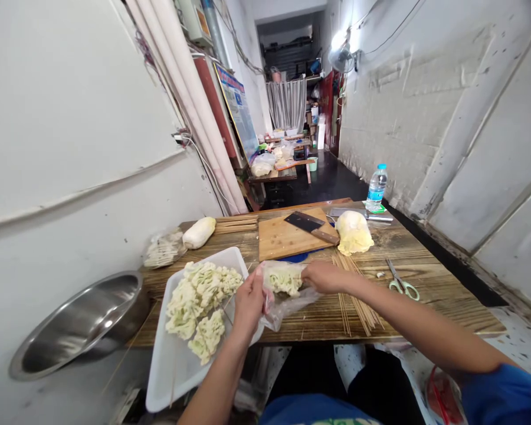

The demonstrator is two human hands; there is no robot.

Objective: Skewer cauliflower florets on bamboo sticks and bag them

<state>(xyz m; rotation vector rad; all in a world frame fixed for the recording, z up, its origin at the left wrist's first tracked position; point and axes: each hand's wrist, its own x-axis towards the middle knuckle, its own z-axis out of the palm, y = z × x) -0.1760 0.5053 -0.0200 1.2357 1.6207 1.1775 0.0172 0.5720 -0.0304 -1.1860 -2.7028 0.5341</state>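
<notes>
My left hand (249, 302) grips one side of a clear plastic bag (279, 307) over the front edge of the wooden table (429, 295). My right hand (322, 275) holds the bag's other side, fingers closed on it. Pale cauliflower pieces (284, 281) show inside the bag. Just left of my left hand sits a white tray (172, 366) with several cauliflower florets (201, 298) heaped on it. Thin bamboo skewers (358, 301) lie under and beside my right forearm.
A steel bowl (79, 324) sits at the left. A cutting board (283, 239) bears a cleaver (312, 225); a bagged vegetable (353, 232), green scissors (400, 283), a water bottle (376, 188), a white radish (199, 232) and another bag (163, 249) stand about.
</notes>
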